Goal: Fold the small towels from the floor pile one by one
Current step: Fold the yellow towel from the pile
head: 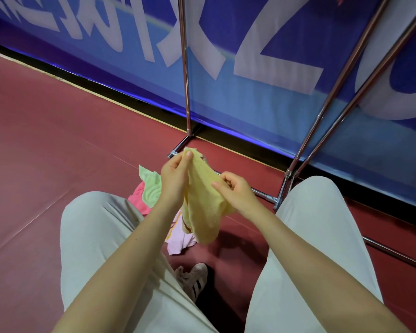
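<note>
A yellow towel (203, 200) hangs crumpled in the air between my knees. My left hand (174, 177) pinches its top corner with thumb and fingers. My right hand (234, 188) grips the towel's edge a little lower on the right side. Below and behind them a small pile lies on the red floor: a green towel (150, 186), a pink towel (137, 200) under it, and a pale lilac towel (179, 241) partly hidden by the yellow one.
My legs in light trousers (94, 236) frame the pile on both sides, with a striped shoe (195, 280) between them. A chrome rack frame (186, 92) stands just beyond the pile against a blue banner wall (250, 104). Red floor (46, 140) stretches to the left.
</note>
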Demonstrator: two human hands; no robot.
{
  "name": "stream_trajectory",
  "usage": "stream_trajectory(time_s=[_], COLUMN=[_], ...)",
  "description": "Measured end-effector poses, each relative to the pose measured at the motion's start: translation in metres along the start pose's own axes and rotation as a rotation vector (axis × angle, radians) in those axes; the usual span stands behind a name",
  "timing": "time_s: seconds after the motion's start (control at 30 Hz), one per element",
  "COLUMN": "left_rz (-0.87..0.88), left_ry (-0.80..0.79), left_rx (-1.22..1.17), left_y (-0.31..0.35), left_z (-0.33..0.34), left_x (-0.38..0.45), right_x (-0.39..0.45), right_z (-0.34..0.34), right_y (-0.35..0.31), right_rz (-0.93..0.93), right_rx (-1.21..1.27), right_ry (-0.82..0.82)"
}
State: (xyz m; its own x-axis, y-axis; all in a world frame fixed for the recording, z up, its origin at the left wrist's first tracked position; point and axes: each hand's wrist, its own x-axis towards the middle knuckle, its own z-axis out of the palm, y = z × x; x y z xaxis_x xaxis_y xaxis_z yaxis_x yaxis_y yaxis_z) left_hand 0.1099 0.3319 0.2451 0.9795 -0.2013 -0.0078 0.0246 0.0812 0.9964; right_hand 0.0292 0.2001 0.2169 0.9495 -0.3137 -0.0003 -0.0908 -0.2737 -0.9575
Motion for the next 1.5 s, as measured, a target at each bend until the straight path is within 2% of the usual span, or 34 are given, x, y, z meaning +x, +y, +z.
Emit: stream_trajectory(time_s=[0.13, 0.27, 0.43, 0.6, 0.8, 1.03, 1.17, 1.3, 1.43, 1.5], left_rz=[-0.001, 0.004, 0.042, 0.042, 0.045, 0.178, 0.152, 0.094, -0.010, -0.082], left_ry=[0.098, 0.168, 0.167, 0.150, 0.087, -0.086, -0.087, -0.023, 0.161, 0.265], left_rx=[-0.061, -0.153, -0.204, -0.174, -0.181, 0.117, 0.070, -0.013, -0.030, 0.011], left_y=[0.008, 0.014, 0.020, 0.020, 0.026, 0.023, 0.019, 0.014, 0.003, -0.009], left_z=[-0.024, -0.044, -0.048, -0.048, -0.041, -0.025, -0.023, -0.028, -0.040, -0.044], left_x=[0.010, 0.019, 0.019, 0.024, 0.025, 0.017, 0.017, 0.024, 0.038, 0.044], right_x=[-0.008, -0.016, -0.024, -0.030, -0.024, -0.021, -0.018, -0.010, -0.002, -0.003], right_z=[0.003, 0.003, -0.004, -0.016, -0.030, -0.053, -0.061, -0.065, -0.078, -0.087], right_y=[0.015, 0.034, 0.047, 0.056, 0.065, 0.075, 0.078, 0.071, 0.047, 0.034], right_rz=[0.003, 0.056, 0.149, 0.188, 0.203, 0.319, 0.340, 0.426, 0.340, 0.283], right_rx=[-0.079, -0.149, -0.201, -0.357, -0.446, -0.556, -0.675, -0.459, -0.048, 0.053], right_ry=[-0.090, -0.111, -0.095, -0.160, -0.024, 0.108, 0.125, 0.082, 0.294, 0.340])
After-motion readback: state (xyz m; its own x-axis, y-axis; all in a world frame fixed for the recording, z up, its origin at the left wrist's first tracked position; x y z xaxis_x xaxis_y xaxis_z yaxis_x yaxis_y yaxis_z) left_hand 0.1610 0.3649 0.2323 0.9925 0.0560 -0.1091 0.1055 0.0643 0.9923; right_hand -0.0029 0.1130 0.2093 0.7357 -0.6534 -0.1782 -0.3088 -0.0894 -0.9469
